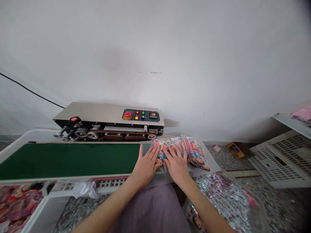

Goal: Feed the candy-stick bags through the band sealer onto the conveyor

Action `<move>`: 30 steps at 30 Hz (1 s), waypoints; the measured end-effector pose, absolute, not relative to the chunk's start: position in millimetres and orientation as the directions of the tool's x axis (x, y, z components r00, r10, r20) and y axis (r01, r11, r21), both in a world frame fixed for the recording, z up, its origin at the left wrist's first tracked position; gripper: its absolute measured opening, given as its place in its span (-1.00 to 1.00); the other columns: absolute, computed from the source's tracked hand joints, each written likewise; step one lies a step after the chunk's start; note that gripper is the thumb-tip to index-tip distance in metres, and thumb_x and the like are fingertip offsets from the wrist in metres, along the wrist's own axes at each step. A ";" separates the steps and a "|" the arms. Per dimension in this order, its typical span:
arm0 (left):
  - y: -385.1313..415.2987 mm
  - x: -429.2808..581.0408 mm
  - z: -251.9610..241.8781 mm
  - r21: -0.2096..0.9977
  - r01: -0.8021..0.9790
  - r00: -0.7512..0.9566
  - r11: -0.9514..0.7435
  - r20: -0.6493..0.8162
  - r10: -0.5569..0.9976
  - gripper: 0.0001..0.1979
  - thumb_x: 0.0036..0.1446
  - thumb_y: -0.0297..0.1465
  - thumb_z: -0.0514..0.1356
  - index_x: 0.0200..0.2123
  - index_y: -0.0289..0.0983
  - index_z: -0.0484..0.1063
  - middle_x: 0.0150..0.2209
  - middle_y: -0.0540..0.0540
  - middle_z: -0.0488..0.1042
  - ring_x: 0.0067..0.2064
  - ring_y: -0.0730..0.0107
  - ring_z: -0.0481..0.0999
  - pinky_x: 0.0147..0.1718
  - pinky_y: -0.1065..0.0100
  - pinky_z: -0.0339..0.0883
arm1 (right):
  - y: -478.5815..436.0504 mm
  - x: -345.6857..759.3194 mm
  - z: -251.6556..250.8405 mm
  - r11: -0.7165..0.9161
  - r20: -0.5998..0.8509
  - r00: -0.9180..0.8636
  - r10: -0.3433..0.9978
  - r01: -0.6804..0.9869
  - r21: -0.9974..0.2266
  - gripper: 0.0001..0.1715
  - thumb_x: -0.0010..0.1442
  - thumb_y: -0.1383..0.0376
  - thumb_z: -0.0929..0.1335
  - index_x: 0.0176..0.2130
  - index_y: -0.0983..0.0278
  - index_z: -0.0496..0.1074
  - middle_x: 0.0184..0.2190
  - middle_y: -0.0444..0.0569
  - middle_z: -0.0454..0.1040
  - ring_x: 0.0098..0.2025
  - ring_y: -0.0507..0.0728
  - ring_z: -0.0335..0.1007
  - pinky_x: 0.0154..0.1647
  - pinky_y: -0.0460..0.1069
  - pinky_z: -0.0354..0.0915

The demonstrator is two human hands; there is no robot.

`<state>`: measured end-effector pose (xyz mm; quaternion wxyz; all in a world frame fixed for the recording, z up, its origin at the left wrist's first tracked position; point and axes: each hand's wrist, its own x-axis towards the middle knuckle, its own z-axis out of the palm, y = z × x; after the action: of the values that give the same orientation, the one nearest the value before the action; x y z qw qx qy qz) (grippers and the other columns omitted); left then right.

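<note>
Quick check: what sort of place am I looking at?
Likely a small packing workshop: a machine with a lit control panel, a green belt and a pile of bagged items.

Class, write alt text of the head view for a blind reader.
A person's left hand and right hand lie on clear-wrapped printed packets at a green belt's right end, before a machine with a lit control panel.

Dim, soft light greys the wall (194, 58). The machine (104, 113) casts a faint shadow rightward. Near right, shiny plastic (225, 197) looks blurred.
</note>
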<state>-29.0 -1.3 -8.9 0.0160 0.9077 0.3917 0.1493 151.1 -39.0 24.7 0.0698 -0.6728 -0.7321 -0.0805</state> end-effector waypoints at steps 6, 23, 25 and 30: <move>-2.6 -48.3 -8.5 0.154 0.729 0.621 -0.667 0.262 0.739 -0.40 0.45 -0.11 -0.15 0.43 -0.25 0.03 0.40 -0.20 0.15 0.40 0.08 0.16 0.37 -0.30 -0.49 | -33.1 140.1 29.9 0.099 0.155 -0.097 0.983 0.995 -0.006 -0.48 0.39 0.26 0.22 0.29 0.07 0.31 0.28 -0.08 0.37 0.34 0.38 0.11 0.38 0.38 -0.23; 10.2 -23.3 -17.4 0.131 0.645 0.716 -0.753 0.241 0.655 -0.41 0.46 -0.22 -0.19 0.46 -0.29 -0.14 0.46 -0.19 -0.03 0.47 0.15 -0.06 0.37 -0.26 -0.41 | 22.3 142.3 41.3 0.062 0.102 -0.048 0.994 0.989 -0.133 -0.53 0.34 0.40 0.18 0.10 0.19 0.49 0.07 0.03 0.51 0.11 0.23 0.25 0.07 0.10 0.11; 10.0 -24.3 -19.0 0.113 0.644 0.719 -0.757 0.249 0.649 -0.41 0.46 -0.22 -0.19 0.46 -0.28 -0.12 0.46 -0.19 -0.03 0.47 0.13 -0.07 0.37 -0.27 -0.41 | 34.1 139.3 38.5 0.049 0.091 -0.036 0.995 0.987 -0.151 -0.58 0.33 0.39 0.19 0.00 0.19 0.55 0.01 0.04 0.51 0.07 0.22 0.27 0.01 0.07 0.14; 10.0 -22.7 -18.5 0.129 0.647 0.712 -0.752 0.252 0.656 -0.40 0.46 -0.19 -0.21 0.45 -0.32 -0.12 0.46 -0.19 -0.04 0.47 0.12 -0.05 0.36 -0.32 -0.44 | 36.1 140.4 34.2 0.033 0.077 -0.020 0.997 0.985 -0.169 -0.56 0.30 0.44 0.20 -0.01 0.16 0.54 0.04 0.02 0.48 0.10 0.19 0.26 0.03 0.06 0.12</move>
<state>-22.7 10.0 -18.5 0.0156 0.9250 0.3521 0.1421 140.4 36.1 34.2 0.0868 -0.6946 -0.7134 0.0336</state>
